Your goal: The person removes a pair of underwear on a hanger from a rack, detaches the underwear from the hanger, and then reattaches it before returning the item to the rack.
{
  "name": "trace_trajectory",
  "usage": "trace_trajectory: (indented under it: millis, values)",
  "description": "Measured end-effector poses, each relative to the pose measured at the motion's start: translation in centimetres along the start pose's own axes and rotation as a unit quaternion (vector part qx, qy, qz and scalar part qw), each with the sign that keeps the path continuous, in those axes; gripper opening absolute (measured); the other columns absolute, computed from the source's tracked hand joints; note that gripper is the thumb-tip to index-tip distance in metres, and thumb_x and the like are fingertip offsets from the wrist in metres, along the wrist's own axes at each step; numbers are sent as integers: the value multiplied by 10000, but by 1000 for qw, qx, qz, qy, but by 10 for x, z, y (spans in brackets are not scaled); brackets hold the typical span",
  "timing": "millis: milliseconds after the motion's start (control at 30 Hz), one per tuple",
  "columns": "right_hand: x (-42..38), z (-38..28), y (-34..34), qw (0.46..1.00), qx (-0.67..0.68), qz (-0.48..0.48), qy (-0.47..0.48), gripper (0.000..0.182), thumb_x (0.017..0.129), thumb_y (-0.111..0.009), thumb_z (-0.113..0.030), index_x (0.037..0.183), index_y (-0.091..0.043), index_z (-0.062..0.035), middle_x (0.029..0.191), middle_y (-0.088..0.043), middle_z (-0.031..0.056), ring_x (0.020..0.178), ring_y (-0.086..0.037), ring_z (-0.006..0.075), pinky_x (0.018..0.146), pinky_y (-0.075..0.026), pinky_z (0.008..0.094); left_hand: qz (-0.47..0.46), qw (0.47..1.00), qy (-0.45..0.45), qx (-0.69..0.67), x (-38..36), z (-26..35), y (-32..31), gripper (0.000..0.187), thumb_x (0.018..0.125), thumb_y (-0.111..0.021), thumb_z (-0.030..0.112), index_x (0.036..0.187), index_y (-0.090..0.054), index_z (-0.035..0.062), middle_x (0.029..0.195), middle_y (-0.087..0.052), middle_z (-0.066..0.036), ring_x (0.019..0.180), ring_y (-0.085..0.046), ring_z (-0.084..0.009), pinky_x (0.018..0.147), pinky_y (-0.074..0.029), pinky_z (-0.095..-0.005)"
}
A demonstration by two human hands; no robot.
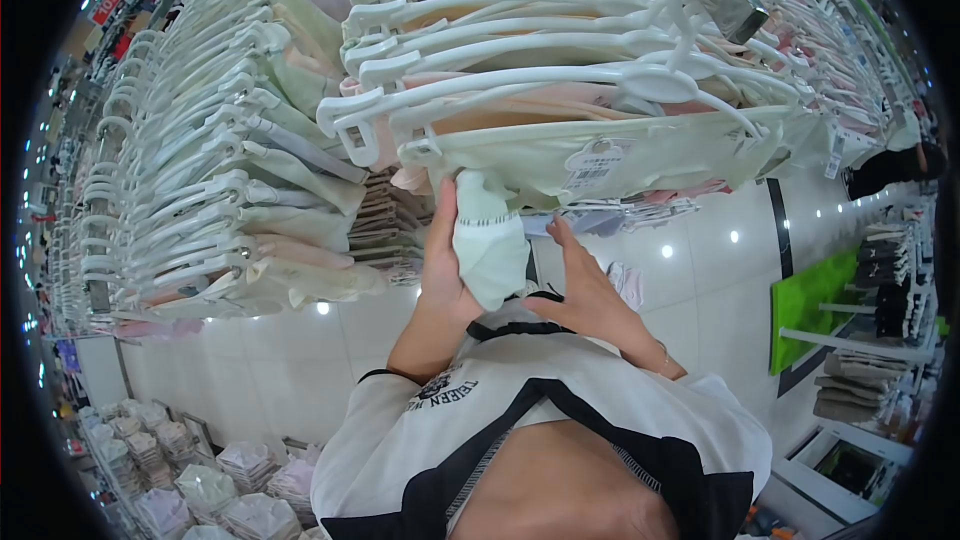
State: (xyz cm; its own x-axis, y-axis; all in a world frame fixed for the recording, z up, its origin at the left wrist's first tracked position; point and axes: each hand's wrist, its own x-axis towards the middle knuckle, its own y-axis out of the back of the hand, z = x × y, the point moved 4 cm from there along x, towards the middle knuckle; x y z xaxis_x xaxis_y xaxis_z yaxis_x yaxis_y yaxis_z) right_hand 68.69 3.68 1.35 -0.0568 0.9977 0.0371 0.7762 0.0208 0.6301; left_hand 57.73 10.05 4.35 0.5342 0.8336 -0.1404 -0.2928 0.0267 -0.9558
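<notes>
My left hand is closed round a small pale mint-green cloth garment, bunched so that its kind does not show; a stitched band crosses its upper part. To the right of it, my right hand is open, fingers apart and pointing up, its thumb near the garment's lower end. Just above both hands hangs a pale green garment in a clear bag, bearing a white barcode tag. It is clipped to a white plastic hanger at the front of a packed row.
Another rack of hangered pale garments stands on the left. Folded packs fill a low display at lower left. A green panel and dark clothing stand on the right. A person in dark clothes is at far right.
</notes>
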Motion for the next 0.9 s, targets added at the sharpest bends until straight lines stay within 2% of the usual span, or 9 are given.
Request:
trace_trajectory:
  millis: [67, 167, 267, 367, 467, 667, 767, 867, 900]
  values:
    - [9, 9, -12, 999, -7, 19, 29, 729, 564, -599, -166, 1119, -166, 25, 1011, -367, 218, 919, -376, 322, 769, -308, 355, -47, 999, 1, -2, -10, 5, -11, 291, 769, -352, 313, 926, -451, 89, 850, -519, -50, 773, -503, -165, 647, -423, -303]
    - [18, 17, -19, 995, 67, 19, 78, 599, 572, -570, -121, 1074, -274, 16, 956, -423, 201, 869, -420, 317, 741, -335, 332, -55, 998, -24, -13, -16, 13, -19, 288, 770, -349, 315, 910, -465, 92, 854, -519, -52, 775, -502, -175, 677, -411, -314]
    - [18, 24, -24, 981, 179, -68, 35, 387, 586, -531, -59, 948, -417, 16, 844, -489, 164, 765, -475, 282, 684, -365, 291, -101, 985, 5, -140, -15, 22, -15, 298, 774, -325, 282, 898, -463, 49, 926, -483, -100, 849, -461, -229, 756, -348, -346]
    - [17, 39, -15, 979, 189, -66, -24, 212, 600, -503, -16, 809, -486, 20, 733, -524, 94, 657, -500, 193, 612, -376, 233, -66, 989, -5, -133, -13, 26, -7, 297, 770, -345, 309, 912, -470, 79, 883, -509, -71, 805, -491, -202, 712, -393, -332]
    - [18, 50, 6, 972, 226, -12, -67, 183, 603, -495, -4, 785, -495, 19, 719, -519, 46, 643, -475, 106, 587, -363, 196, -53, 994, -2, -97, -14, 33, 0, 298, 775, -336, 298, 917, -465, 70, 888, -507, -78, 816, -487, -204, 720, -384, -341]
    - [12, 55, 51, 895, 404, 144, -121, 233, 586, -488, 12, 818, -488, 21, 746, -507, 45, 666, -466, 81, 604, -365, 180, 16, 997, -70, -39, -12, 51, 13, 317, 781, -322, 292, 932, -451, 45, 889, -504, -95, 813, -485, -209, 732, -375, -334]
    - [13, 45, 62, 854, 483, 177, -79, 268, 590, -491, -3, 854, -468, 32, 789, -502, 69, 689, -479, 108, 632, -377, 197, -37, 993, -66, -90, -7, 59, 27, 311, 778, -324, 259, 948, -444, 27, 925, -491, -102, 853, -462, -238, 762, -344, -344]
    - [15, 29, 66, 779, 605, 164, -16, 287, 600, -485, -24, 881, -462, 31, 848, -496, 105, 756, -497, 161, 680, -392, 232, 103, 982, -160, 13, -2, 64, 34, 275, 768, -357, 211, 955, -428, 22, 924, -492, -88, 850, -462, -225, 750, -349, -329]
    - [15, 24, 65, 748, 644, 159, -2, 286, 600, -483, -25, 881, -464, 29, 858, -495, 113, 766, -499, 171, 687, -395, 240, 138, 962, -158, 177, -1, 64, 29, 270, 765, -364, 200, 955, -422, 17, 927, -490, -83, 852, -460, -220, 744, -349, -324]
